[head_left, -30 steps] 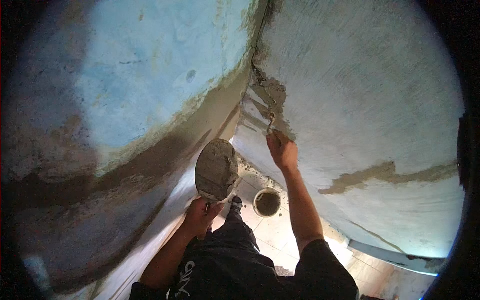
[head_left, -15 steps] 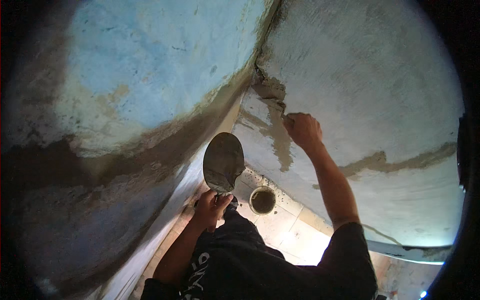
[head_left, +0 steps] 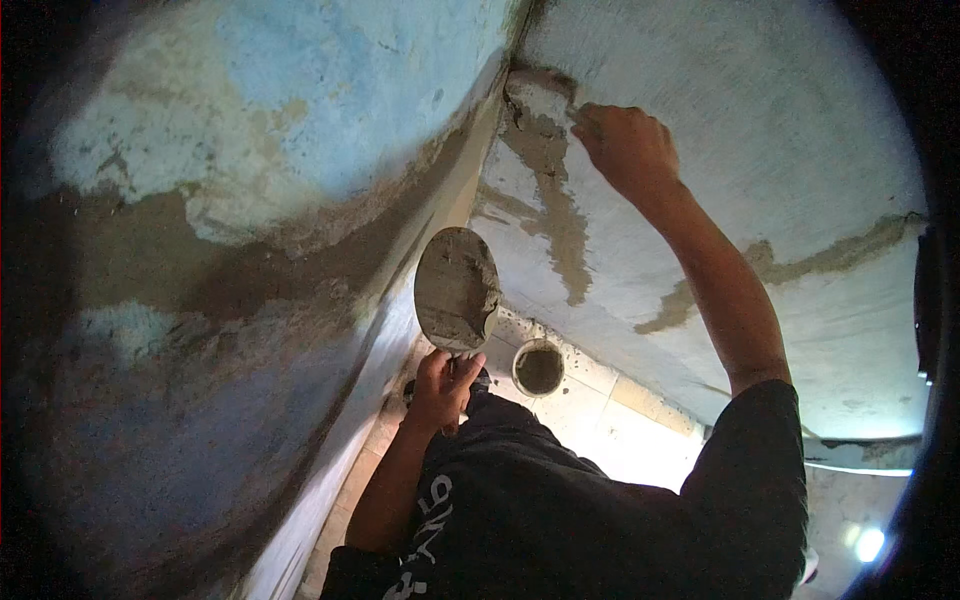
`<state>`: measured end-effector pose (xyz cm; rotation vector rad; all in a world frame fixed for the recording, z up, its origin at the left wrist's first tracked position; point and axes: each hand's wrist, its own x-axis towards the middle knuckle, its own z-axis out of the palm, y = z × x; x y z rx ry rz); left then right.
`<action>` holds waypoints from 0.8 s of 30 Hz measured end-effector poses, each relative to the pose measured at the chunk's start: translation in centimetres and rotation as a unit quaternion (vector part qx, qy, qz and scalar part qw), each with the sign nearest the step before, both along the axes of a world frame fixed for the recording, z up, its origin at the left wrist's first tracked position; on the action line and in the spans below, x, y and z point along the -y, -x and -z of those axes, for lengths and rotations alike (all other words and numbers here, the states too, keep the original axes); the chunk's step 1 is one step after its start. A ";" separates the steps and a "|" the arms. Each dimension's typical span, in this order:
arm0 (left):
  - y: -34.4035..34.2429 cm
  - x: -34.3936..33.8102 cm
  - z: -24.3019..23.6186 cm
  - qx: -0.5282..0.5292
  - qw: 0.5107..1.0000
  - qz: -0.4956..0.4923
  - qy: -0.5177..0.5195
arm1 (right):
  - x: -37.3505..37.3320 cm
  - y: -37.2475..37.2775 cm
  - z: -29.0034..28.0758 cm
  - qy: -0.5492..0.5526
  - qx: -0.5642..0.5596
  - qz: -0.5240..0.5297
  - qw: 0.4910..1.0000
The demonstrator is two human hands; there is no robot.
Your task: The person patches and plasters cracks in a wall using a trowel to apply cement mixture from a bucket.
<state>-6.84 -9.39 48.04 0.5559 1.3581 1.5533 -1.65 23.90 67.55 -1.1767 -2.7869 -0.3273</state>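
Note:
My left hand is closed on the handle of a large oval trowel, with grey mortar lying on its blade. It is held low, close to the corner between two walls. My right hand is raised to the right wall, closed on a small trowel whose thin blade lies against that wall beside the corner. Its handle is mostly hidden in my fingers. Just below the blade, a wet mortar patch runs down the wall.
A round bucket of mortar stands on the tiled floor by the foot of the right wall. The left wall has worn blue paint and a brown mortar band. Another mortar streak crosses the right wall.
My right hand has moved up the wall with the small trowel, toward the top of the corner patch. More mortar surface now shows on the oval trowel, and the view has shifted.

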 end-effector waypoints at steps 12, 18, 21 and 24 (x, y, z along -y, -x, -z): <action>0.8 -3.6 -0.7 -0.092 0.993 0.062 -0.030 | 7.4 -14.9 6.7 0.644 -0.420 -0.002 0.640; 0.3 -6.4 -3.5 -0.106 0.979 0.174 0.006 | 10.2 -19.4 8.8 0.722 -0.432 0.020 0.541; -0.5 -8.1 -4.1 -0.098 0.971 0.217 0.020 | 9.9 -21.3 9.6 0.701 -0.445 0.024 0.556; -1.7 -9.5 -4.5 -0.069 0.968 0.241 -0.004 | 9.6 -23.8 10.0 0.683 -0.433 0.036 0.587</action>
